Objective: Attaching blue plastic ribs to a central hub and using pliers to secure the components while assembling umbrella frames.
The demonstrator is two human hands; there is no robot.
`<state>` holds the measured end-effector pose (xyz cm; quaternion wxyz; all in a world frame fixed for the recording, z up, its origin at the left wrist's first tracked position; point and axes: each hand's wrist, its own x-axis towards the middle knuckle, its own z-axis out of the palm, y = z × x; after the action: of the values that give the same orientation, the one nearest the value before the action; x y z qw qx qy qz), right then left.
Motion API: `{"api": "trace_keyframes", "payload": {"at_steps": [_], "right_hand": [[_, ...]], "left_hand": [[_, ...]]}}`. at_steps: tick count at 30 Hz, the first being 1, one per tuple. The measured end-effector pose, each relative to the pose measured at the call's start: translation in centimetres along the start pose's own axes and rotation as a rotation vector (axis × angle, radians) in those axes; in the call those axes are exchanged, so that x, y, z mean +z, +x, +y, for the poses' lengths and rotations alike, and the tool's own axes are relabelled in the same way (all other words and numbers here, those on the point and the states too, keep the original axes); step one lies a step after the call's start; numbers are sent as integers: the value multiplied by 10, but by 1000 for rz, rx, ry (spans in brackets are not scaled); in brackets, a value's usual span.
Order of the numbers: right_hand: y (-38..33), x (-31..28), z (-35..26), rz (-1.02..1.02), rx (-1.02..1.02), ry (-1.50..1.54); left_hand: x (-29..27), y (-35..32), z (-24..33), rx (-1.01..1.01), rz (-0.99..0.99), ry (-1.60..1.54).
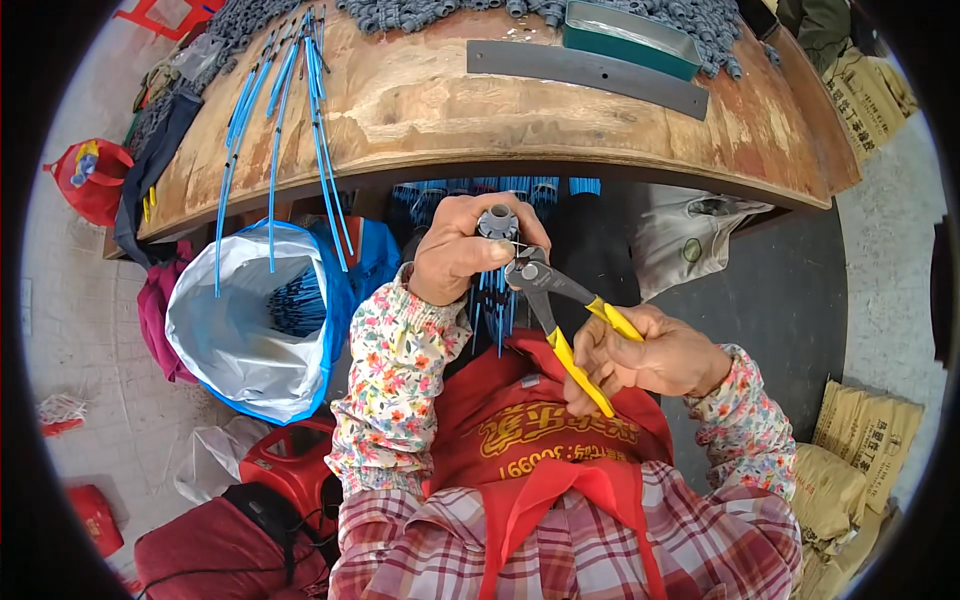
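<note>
My left hand (448, 258) is closed around a grey, ribbed, round plastic fitting (497, 222), its open end up. The thumb presses against the fitting's near side. In my right hand (660, 352) is a pair of end-cutting pincers (543, 280) with dark jaws and yellow handles. The handles are spread, and the jaws sit at the fitting beside my left thumb. What lies between the jaws is too small to make out. Below the left hand, thin blue strips (492, 305) hang down over the red apron (570, 425).
The wooden table (420, 120) carries blue strips (275, 130), a heap of grey fittings (430, 12), a flat metal bar (590, 78) and a green tray (632, 40). A white-lined blue sack (210, 345) holds more strips. A red stool (300, 465) stands lower left; brown paper sacks (868, 435) lie right.
</note>
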<state>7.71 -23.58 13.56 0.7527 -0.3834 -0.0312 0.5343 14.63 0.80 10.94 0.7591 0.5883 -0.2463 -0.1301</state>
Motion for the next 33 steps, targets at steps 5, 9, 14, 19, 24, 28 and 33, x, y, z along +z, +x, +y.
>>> {"api": "trace_keyframes", "payload": {"at_steps": [5,9,14,19,24,28,33], "right_hand": [[-4,1,5,-33,-4,47],[8,3,25,-68,-98,105],[24,5,43,-91,-190,226],[19,-9,43,-92,-212,58],[-2,-9,36,-106,-230,-53],[-11,-7,33,-220,-130,80],[-17,-4,35,-248,-53,239]], "left_hand": [[3,-4,0,12,35,24],[0,-3,0,30,53,20],[-5,-6,-1,-7,81,2],[-1,-9,1,16,109,36],[4,-22,9,12,19,146],[9,-27,11,55,-31,198],[17,-27,14,70,-111,277]]}}
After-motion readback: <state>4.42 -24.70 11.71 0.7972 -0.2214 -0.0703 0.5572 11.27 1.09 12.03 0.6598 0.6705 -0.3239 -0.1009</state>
